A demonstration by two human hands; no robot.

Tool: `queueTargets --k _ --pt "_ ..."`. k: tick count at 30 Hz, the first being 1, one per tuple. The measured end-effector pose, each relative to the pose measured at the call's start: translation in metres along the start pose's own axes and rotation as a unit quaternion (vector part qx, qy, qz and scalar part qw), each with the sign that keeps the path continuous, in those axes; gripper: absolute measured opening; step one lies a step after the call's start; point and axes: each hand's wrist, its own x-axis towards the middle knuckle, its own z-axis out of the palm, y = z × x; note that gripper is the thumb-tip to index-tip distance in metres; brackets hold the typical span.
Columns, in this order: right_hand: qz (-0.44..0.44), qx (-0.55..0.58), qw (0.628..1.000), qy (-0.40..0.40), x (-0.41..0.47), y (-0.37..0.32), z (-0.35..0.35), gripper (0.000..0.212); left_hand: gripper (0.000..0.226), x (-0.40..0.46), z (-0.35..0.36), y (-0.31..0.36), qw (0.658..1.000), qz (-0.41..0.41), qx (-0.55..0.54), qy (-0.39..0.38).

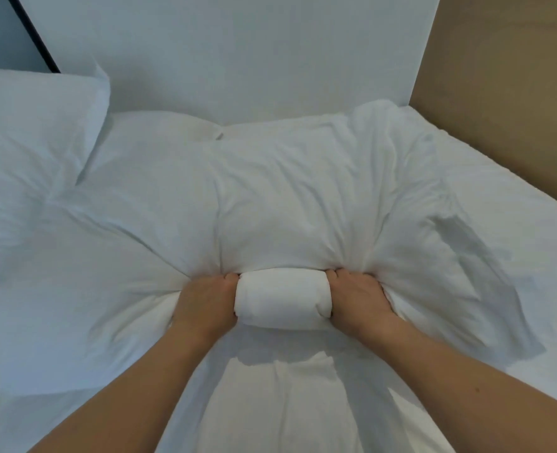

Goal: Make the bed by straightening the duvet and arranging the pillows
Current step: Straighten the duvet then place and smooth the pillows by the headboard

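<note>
We see no writing anywhere. Nearest us, our left hand (205, 297) and right hand (360, 299) each clench the near edge of the white pillow (303, 197), bunching a roll between them. It lies on the white bedsheet (515, 223), against the headboard (237, 53); another pillow (32, 132) sits far left; a wooden wall panel (515, 76) borders the right.

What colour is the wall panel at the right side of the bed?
The flat wall panel is light brown, like wood; it shows best in the head view.
</note>
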Motion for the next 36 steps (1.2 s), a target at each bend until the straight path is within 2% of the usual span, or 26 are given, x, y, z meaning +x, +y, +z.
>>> queueTargets --k 3,5,8,12,15,18,22,28,32,36 --pt "-0.010 0.034 0.999 0.005 -0.011 0.018 -0.067 0.043 0.032 0.003 -0.080 -0.004 0.999 -0.009 -0.017 -0.040" --pt "-0.019 0.031 0.999 0.006 -0.012 0.036 -0.136 0.044 0.036 0.015 -0.153 -0.007 0.998 -0.002 -0.006 -0.060" --pt "-0.011 0.014 0.999 0.039 -0.003 0.069 -0.270 0.044 0.030 0.047 -0.285 -0.019 0.999 0.013 0.009 -0.040" --pt "0.005 0.005 0.998 0.056 -0.002 0.098 -0.446 0.030 0.024 0.084 -0.459 -0.043 0.999 0.021 -0.001 -0.038" --pt "0.014 -0.018 0.999 0.047 -0.020 0.119 -0.545 0.030 0.023 0.094 -0.555 -0.043 0.998 0.050 -0.014 -0.038" --pt "0.037 -0.031 0.998 0.031 -0.050 0.150 -0.614 0.030 0.024 0.103 -0.626 -0.020 0.995 0.094 -0.020 -0.036" --pt "0.096 -0.035 0.995 0.018 -0.093 0.205 -0.657 0.031 0.025 0.128 -0.681 0.043 0.986 0.165 -0.025 -0.021" --pt "0.207 0.000 0.978 0.008 -0.145 0.307 -0.667 0.040 0.027 0.186 -0.715 0.167 0.959 0.281 -0.009 0.029" --pt "0.282 0.008 0.956 0.074 -0.162 0.355 -0.666 0.035 0.035 0.238 -0.729 0.230 0.932 0.345 -0.022 0.103" --pt "0.320 -0.009 0.936 0.148 -0.145 0.356 -0.653 0.019 0.031 0.282 -0.716 0.251 0.901 0.390 -0.070 0.175"
